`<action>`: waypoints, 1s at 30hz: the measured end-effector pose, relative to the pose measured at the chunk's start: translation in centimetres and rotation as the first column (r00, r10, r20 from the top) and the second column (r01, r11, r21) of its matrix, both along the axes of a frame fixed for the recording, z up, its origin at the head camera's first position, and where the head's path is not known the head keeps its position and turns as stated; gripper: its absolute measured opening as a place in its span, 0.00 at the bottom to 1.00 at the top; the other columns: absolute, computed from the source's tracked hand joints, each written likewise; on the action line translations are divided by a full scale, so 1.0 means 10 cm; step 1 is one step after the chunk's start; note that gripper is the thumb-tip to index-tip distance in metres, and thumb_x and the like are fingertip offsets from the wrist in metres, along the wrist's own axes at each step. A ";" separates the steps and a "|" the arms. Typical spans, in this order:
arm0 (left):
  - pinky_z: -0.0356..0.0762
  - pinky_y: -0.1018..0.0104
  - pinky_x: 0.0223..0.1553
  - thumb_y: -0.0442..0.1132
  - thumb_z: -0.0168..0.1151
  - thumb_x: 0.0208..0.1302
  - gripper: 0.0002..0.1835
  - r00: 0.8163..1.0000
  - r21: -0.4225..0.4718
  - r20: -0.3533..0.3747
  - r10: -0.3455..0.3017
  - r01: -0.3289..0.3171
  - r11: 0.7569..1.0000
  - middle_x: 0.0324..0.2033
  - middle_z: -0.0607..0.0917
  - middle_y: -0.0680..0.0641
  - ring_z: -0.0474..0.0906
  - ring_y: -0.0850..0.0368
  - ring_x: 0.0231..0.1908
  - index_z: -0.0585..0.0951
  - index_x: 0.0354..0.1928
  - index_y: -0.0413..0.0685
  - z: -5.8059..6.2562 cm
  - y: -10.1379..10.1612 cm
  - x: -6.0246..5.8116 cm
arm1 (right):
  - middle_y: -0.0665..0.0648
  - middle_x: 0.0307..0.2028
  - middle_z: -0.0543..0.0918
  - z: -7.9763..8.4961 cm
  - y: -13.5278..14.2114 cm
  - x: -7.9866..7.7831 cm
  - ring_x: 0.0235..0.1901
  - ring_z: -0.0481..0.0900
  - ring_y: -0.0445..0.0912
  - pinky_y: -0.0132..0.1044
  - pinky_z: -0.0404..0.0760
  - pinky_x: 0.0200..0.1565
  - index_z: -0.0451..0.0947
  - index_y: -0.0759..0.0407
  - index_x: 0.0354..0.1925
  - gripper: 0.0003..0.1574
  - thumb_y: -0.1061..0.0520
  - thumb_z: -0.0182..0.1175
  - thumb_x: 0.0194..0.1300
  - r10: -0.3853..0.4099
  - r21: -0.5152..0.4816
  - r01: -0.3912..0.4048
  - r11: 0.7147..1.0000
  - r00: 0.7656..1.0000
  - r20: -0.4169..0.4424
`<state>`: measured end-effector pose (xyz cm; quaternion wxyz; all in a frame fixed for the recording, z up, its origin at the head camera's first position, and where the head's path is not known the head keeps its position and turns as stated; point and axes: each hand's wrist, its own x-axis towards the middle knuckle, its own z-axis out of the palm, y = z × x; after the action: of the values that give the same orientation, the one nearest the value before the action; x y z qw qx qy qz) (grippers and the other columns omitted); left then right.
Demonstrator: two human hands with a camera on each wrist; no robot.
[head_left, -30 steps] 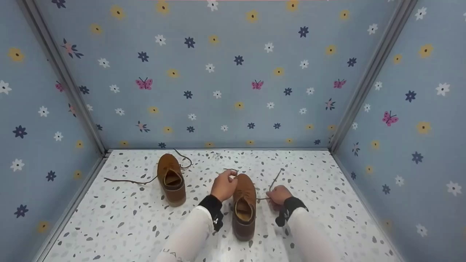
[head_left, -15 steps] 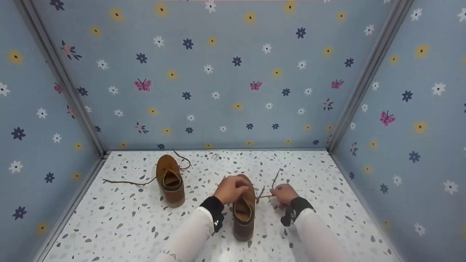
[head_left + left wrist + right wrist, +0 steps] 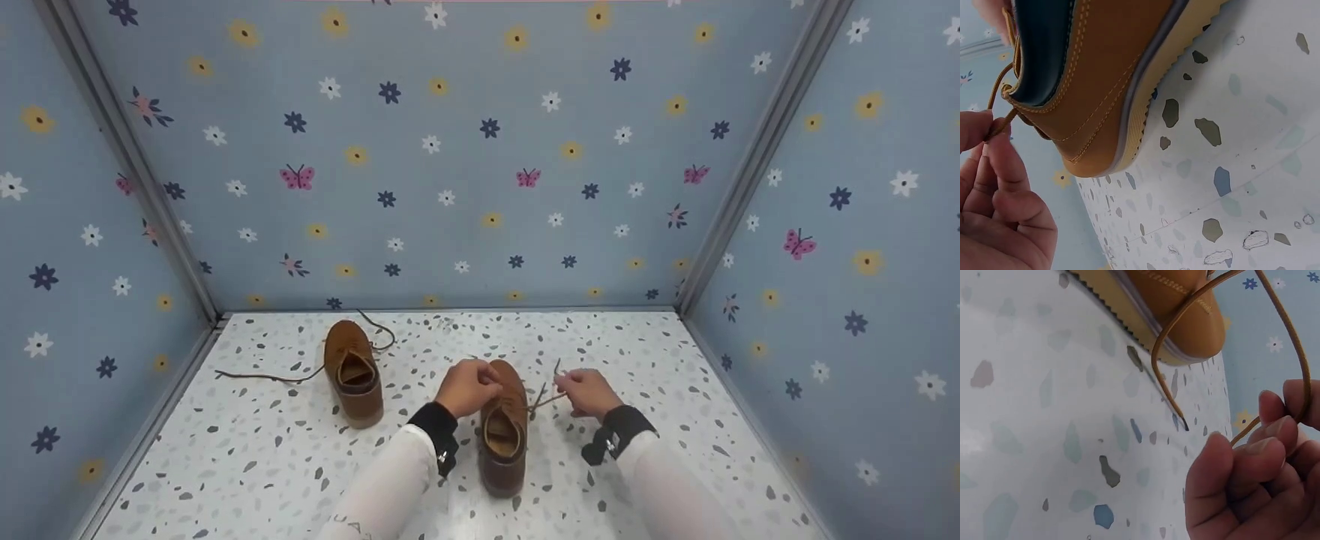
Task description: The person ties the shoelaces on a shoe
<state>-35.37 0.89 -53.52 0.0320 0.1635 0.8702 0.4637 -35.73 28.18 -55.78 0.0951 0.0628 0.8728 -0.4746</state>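
A tan-brown lace-up shoe (image 3: pixel 503 469) stands on the floor, toe pointing away, between my hands. My left hand (image 3: pixel 466 388) is over the left side of its front; in the left wrist view thumb and finger pinch a brown shoelace (image 3: pixel 1003 126) close to the eyelets. My right hand (image 3: pixel 591 393), to the right of the shoe, holds another stretch of shoelace (image 3: pixel 1292 329) between thumb and fingers, drawn out sideways. A loose lace end (image 3: pixel 1163 377) hangs beside the shoe in the right wrist view.
A matching shoe (image 3: pixel 360 401) stands to the left, its laces (image 3: pixel 262 376) spread loose on both sides. The speckled white floor (image 3: pixel 420 480) meets flower-patterned blue panels (image 3: pixel 450 172) at the back and sides, with grey metal strips (image 3: pixel 731 187) at the corners.
My left hand came over the shoe from its left and drew back slightly. A lace end now sits at the shoe's right side. My right hand moved right and slightly away with its lace.
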 end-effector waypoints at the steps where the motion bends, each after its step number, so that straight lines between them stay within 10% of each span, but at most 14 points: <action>1: 0.84 0.60 0.43 0.34 0.68 0.65 0.08 1.000 0.003 0.009 -0.009 0.009 1.000 0.38 0.90 0.44 0.85 0.56 0.38 0.88 0.44 0.42 0.00 0.00 0.00 | 0.49 0.24 0.71 0.03 -0.01 0.01 0.19 0.68 0.41 0.36 0.83 0.32 0.83 0.62 0.39 0.23 0.43 0.57 0.77 -0.002 -0.014 0.002 1.000 1.000 -0.016; 30: 0.83 0.65 0.38 0.38 0.71 0.66 0.04 0.996 0.014 0.044 -0.071 0.071 0.997 0.37 0.91 0.47 0.84 0.61 0.32 0.90 0.40 0.47 0.00 -0.01 -0.03 | 0.47 0.19 0.71 0.63 -0.23 0.02 0.21 0.69 0.42 0.36 0.80 0.32 0.84 0.61 0.41 0.19 0.49 0.54 0.81 0.094 -0.294 -0.134 0.946 0.984 -0.148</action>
<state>-35.68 0.81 -53.47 0.0670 0.1841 0.8600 0.4712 -35.50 25.92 -49.51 0.0729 -0.0348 0.7963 -0.5994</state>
